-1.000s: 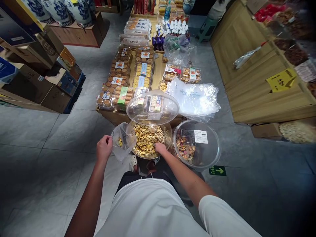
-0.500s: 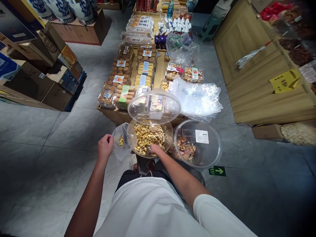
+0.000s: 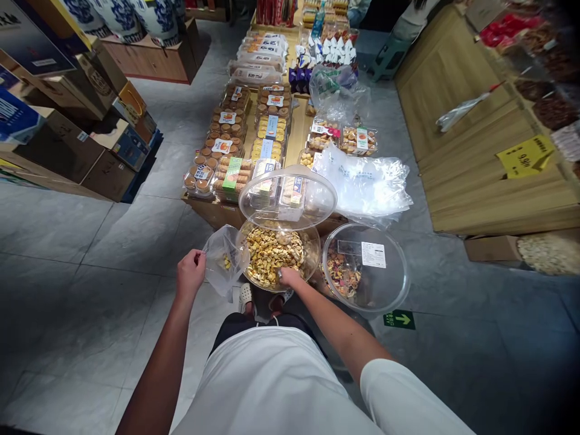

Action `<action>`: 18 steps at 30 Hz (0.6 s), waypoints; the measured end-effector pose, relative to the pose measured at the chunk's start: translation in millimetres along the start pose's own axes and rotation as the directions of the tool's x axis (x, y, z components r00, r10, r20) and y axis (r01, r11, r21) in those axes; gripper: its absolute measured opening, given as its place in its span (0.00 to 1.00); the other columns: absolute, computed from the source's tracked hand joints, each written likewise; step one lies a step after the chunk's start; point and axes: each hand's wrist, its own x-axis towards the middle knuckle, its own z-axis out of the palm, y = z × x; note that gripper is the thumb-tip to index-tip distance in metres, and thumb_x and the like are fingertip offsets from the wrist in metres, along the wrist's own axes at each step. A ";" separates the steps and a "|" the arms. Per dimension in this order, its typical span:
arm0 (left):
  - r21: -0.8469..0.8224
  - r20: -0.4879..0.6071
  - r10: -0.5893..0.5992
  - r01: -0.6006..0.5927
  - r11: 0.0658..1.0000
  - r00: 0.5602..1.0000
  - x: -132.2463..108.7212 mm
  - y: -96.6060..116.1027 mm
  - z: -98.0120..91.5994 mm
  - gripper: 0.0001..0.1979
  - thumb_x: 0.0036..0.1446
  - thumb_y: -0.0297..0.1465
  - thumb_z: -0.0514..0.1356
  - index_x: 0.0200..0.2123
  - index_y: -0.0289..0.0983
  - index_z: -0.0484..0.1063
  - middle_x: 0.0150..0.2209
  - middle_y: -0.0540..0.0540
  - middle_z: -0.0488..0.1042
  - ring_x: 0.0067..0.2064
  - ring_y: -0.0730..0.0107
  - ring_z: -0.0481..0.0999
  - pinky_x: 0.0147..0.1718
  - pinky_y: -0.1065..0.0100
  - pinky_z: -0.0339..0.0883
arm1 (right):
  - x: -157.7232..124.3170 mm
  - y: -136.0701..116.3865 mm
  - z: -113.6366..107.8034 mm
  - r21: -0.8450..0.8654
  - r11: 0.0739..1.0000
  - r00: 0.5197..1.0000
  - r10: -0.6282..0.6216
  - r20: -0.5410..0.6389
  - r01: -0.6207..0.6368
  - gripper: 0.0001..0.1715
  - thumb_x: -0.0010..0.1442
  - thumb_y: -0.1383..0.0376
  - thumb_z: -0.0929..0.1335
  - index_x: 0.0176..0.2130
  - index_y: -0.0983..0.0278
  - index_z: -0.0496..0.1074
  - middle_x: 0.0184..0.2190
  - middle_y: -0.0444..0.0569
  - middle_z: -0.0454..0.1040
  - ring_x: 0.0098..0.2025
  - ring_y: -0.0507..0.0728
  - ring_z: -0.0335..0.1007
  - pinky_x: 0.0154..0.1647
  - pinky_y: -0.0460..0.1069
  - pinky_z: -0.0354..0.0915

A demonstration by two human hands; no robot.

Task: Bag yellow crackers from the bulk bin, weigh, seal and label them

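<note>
My left hand (image 3: 191,272) pinches the edge of a clear plastic bag (image 3: 220,278), which hangs open beside the tub with a few yellow pieces (image 3: 227,261) inside. My right hand (image 3: 290,277) is closed around the handle of a small scoop (image 3: 280,275), low in the round clear tub (image 3: 312,248). Yellow-brown snack pieces (image 3: 267,244), perhaps beans or nuts, fill much of that tub; the scoop's bowl is mostly hidden by them and my hand. The tub's clear lid (image 3: 287,220) stands raised at its far side.
To the right sits a second round tub with a labelled clear lid (image 3: 389,284) over a colourful mix. Plastic bags (image 3: 367,187) lie on the display table, beside boxed cookies (image 3: 226,145). Cartons (image 3: 58,145) are stacked left; a wooden counter (image 3: 475,175) stands right.
My right hand and the scoop have shifted slightly right and sunk among the pieces. My left hand still holds the bag, which now opens a little wider. The view has shifted slightly.
</note>
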 end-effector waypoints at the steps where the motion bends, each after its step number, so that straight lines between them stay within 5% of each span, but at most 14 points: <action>1: 0.001 0.001 0.006 -0.006 1.000 1.000 0.0 -0.9 -1.0 0.12 0.65 0.38 0.56 0.35 0.40 0.76 0.30 0.47 0.77 0.33 0.65 0.75 0.34 0.68 0.62 | 1.3 -2.0 3.0 0.005 1.000 1.000 -0.020 0.008 0.020 0.25 0.55 0.67 0.74 0.54 0.65 0.78 0.55 0.62 0.78 0.56 0.65 0.76 0.51 0.50 0.70; 6: 0.015 -0.019 0.008 -0.008 1.000 1.000 -1.3 -10.4 -6.2 0.12 0.65 0.39 0.56 0.36 0.40 0.76 0.30 0.48 0.78 0.33 0.65 0.75 0.34 0.68 0.62 | 12.2 6.8 3.6 0.049 0.994 0.994 -0.104 0.035 0.102 0.21 0.59 0.69 0.71 0.52 0.70 0.79 0.53 0.64 0.79 0.53 0.64 0.77 0.48 0.48 0.69; 11: 0.023 -0.006 -0.006 0.006 1.000 1.000 -2.8 -21.1 -4.3 0.13 0.65 0.39 0.56 0.36 0.40 0.76 0.29 0.48 0.77 0.32 0.65 0.75 0.33 0.68 0.61 | 18.7 25.7 -2.7 0.139 0.974 0.980 -0.189 0.067 0.179 0.13 0.64 0.62 0.70 0.41 0.70 0.82 0.39 0.54 0.82 0.41 0.58 0.77 0.41 0.45 0.67; 18: 0.008 0.018 0.010 -0.011 1.000 1.000 -2.0 -13.0 3.6 0.12 0.65 0.39 0.57 0.36 0.39 0.76 0.31 0.48 0.78 0.33 0.66 0.75 0.35 0.68 0.62 | 26.4 21.5 2.7 0.224 0.966 0.982 -0.154 0.112 0.126 0.05 0.58 0.69 0.73 0.34 0.71 0.80 0.27 0.49 0.77 0.29 0.54 0.69 0.31 0.45 0.63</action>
